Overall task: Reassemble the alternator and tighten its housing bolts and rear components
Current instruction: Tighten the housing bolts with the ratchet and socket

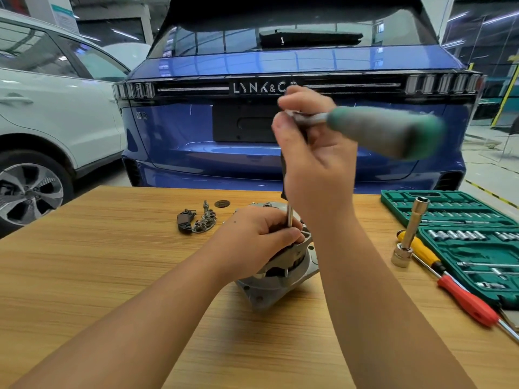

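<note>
We judge the main risk to be the socket slipping off the bolt head: our right hand (314, 164) holds the ratchet (379, 130) high above the alternator (283, 265), on a long extension (289, 217), so any sideways lean at the top could tip the socket, round the bolt or rock the housing on the worktop (112, 248). The handle is blurred, which suggests a quick swing, and that makes a slip likelier. The alternator sits at the worktop's centre, rear face up. Our left hand (261, 237) comes in from 7 o'clock, its fingers curled round the extension's lower end and resting on the housing. Our right forearm rises from 5 o'clock, wrist up, with its fingers closed around the ratchet head and the green handle pointing to 3 o'clock. The rectifier parts (196, 221) lie loose at 10 o'clock from the alternator, near enough for an elbow to sweep. The socket set (477, 248) lies at 3 o'clock.
</note>
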### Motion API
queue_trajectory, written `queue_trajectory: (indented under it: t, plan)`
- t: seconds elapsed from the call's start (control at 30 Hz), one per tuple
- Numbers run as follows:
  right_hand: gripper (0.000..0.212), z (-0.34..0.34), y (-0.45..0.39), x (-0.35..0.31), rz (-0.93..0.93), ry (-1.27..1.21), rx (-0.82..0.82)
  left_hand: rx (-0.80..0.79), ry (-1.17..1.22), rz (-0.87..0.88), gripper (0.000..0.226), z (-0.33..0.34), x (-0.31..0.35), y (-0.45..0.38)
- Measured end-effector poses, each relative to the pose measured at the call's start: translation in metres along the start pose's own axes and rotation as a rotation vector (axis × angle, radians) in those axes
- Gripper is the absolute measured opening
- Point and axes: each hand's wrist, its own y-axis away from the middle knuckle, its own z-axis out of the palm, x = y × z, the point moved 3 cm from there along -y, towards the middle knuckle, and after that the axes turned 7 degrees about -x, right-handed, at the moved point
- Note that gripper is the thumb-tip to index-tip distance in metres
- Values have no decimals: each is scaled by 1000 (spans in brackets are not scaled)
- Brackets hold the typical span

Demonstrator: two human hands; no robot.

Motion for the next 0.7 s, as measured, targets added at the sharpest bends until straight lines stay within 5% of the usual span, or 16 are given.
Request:
queue_trajectory:
  t: [0.2,0.37,0.57,0.7]
  plan:
    - [63,-3,-9,3,337,-482,-179,18,20,-15,28,0,0,-1]
    - [19,-5,-11,8,500,-578,-197,47,-15,-5,31,-1,-4,-2]
    - [40,-8,-3,-7,350,-97,74,21,-67,42,22,2,-4,-2]
    - [42,-1,-1,-12,401,-147,109,9,-50,43,25,1,-3,-2]
